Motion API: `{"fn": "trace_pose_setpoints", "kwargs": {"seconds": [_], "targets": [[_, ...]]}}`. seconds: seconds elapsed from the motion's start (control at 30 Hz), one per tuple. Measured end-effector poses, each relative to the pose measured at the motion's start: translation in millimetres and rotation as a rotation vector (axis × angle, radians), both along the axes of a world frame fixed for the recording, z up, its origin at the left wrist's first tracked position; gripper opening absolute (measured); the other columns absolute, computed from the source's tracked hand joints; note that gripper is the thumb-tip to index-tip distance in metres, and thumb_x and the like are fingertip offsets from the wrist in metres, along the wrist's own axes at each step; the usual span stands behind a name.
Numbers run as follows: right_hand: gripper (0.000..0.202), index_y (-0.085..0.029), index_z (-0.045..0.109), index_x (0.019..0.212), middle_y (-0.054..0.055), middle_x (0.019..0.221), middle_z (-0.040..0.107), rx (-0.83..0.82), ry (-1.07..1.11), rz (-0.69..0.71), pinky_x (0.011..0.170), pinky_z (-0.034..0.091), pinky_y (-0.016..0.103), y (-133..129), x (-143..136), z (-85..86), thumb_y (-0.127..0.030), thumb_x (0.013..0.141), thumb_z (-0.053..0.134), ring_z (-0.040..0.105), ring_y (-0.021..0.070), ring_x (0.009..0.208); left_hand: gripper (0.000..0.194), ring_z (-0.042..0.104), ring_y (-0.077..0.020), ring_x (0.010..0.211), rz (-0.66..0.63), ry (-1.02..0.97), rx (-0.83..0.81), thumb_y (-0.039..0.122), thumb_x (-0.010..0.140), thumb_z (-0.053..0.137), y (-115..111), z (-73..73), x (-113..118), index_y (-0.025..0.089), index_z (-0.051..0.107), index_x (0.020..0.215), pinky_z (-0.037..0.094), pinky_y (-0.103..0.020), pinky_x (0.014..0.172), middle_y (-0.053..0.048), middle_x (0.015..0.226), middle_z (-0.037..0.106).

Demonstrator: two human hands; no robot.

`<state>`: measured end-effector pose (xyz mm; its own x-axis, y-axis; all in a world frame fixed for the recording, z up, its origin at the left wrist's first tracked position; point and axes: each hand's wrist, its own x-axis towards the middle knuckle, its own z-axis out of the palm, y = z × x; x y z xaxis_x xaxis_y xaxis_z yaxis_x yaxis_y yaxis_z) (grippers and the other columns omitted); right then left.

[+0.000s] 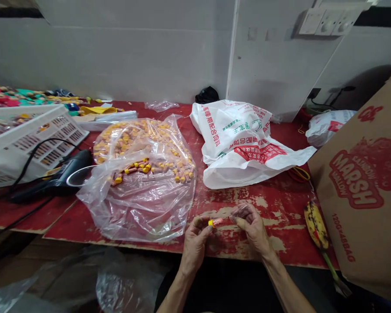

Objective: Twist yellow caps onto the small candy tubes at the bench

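Between the thumb and fingers of my left hand (194,241) is a small tube with a yellow cap and a red-and-white patterned body (217,222). My right hand (256,230) pinches a small piece of clear plastic (240,211), a little to the right of the tube's patterned end. Its exact shape is hard to make out. Left of my hands lies a large clear plastic bag (143,213), its mouth spread toward the table's front edge. Many similar yellow-capped tubes (140,167) fill its far part.
A printed white sack (228,130) lies ahead on the worn red table (215,200). At left stand a white basket (57,134) and a black corded tool (68,171). A banana (315,226) lies beside a tall cardboard box (371,195) on the right.
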<state>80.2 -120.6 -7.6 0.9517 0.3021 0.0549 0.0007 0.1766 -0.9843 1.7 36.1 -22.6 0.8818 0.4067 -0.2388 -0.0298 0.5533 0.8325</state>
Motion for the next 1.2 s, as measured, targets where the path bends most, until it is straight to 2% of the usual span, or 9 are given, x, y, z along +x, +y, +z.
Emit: {"fn": "trace_pose_setpoints", "kwargs": {"seconds": [0.1, 0.23, 0.4, 0.53, 0.7, 0.9, 1.03, 1.2], "targets": [[0.043, -0.024, 0.051, 0.104, 0.002, 0.093, 0.066, 0.071, 0.076, -0.031, 0.076, 0.05, 0.03, -3.2, -11.4, -0.6, -0.031, 0.068, 0.074, 0.063, 0.0181, 0.084, 0.032, 0.058, -0.0086, 0.059, -0.019, -0.002, -0.033, 0.024, 0.061, 0.081, -11.4, 2.5, -2.8, 0.017, 0.065, 0.087, 0.048, -0.019, 0.057, 0.001, 0.079, 0.062], [0.032, -0.022, 0.054, 0.092, 0.004, 0.092, 0.066, 0.011, 0.085, 0.028, 0.076, 0.051, 0.031, -5.7, -21.6, 0.6, -0.034, 0.07, 0.074, 0.064, 0.0187, 0.082, 0.03, 0.058, -0.0088, 0.059, -0.068, -0.001, -0.039, 0.024, 0.061, 0.081, -20.5, 3.7, -4.6, 0.017, 0.066, 0.086, 0.048, -0.02, 0.057, 0.001, 0.078, 0.063], [0.031, -0.022, 0.054, 0.093, 0.005, 0.099, 0.064, -0.042, 0.099, 0.086, 0.076, 0.053, 0.033, -5.2, -29.6, -4.7, -0.037, 0.072, 0.071, 0.063, 0.0202, 0.086, 0.026, 0.06, -0.0109, 0.061, -0.095, 0.039, -0.041, 0.026, 0.062, 0.08, -26.2, 1.5, -6.3, 0.017, 0.066, 0.083, 0.051, -0.023, 0.06, 0.001, 0.08, 0.066], [0.029, -0.022, 0.053, 0.092, 0.004, 0.098, 0.062, -0.104, 0.063, 0.103, 0.073, 0.052, 0.029, -5.5, -31.9, -8.3, -0.036, 0.073, 0.069, 0.062, 0.0184, 0.085, 0.027, 0.063, -0.0148, 0.066, -0.105, 0.045, -0.049, 0.026, 0.062, 0.08, -26.1, -2.7, -8.9, 0.016, 0.069, 0.085, 0.053, -0.026, 0.064, -0.002, 0.079, 0.069], [0.022, -0.022, 0.052, 0.093, 0.001, 0.09, 0.062, -0.261, 0.044, 0.169, 0.07, 0.05, 0.027, -8.3, -31.3, -6.4, -0.032, 0.077, 0.064, 0.061, 0.0169, 0.079, 0.026, 0.064, -0.0197, 0.082, -0.075, 0.056, 0.097, 0.029, 0.065, 0.078, -22.0, -9.5, -11.7, 0.016, 0.073, 0.088, 0.051, -0.029, 0.077, -0.005, 0.089, 0.069], [0.02, -0.023, 0.057, 0.104, 0.002, 0.099, 0.066, -0.44, -0.136, 0.263, 0.079, 0.049, 0.029, -7.8, -32.8, -3.4, -0.024, 0.084, 0.054, 0.063, 0.018, 0.09, 0.024, 0.061, -0.0206, 0.086, -0.12, 0.02, 0.274, 0.033, 0.076, 0.068, -18.6, -8.2, -15.1, 0.019, 0.073, 0.094, 0.048, -0.031, 0.082, -0.006, 0.089, 0.067], [0.019, -0.023, 0.056, 0.104, 0.003, 0.098, 0.067, -0.481, -0.213, 0.2, 0.076, 0.05, 0.029, -3.5, -39.9, -7.1, -0.025, 0.086, 0.052, 0.064, 0.0175, 0.087, 0.027, 0.06, -0.0229, 0.092, -0.138, -0.012, 0.42, 0.033, 0.082, 0.059, -19.5, -3.5, -17.7, 0.02, 0.072, 0.101, 0.046, -0.034, 0.086, -0.007, 0.094, 0.066], [0.019, -0.023, 0.057, 0.105, 0.005, 0.1, 0.067, -0.493, -0.303, 0.059, 0.078, 0.05, 0.03, 3.2, -51.6, -15.6, -0.028, 0.087, 0.052, 0.064, 0.0187, 0.089, 0.028, 0.06, -0.0226, 0.092, -0.153, -0.017, 0.432, 0.033, 0.081, 0.058, -21.3, -0.9, -17.1, 0.019, 0.071, 0.101, 0.046, -0.034, 0.087, -0.007, 0.094, 0.065]]}}
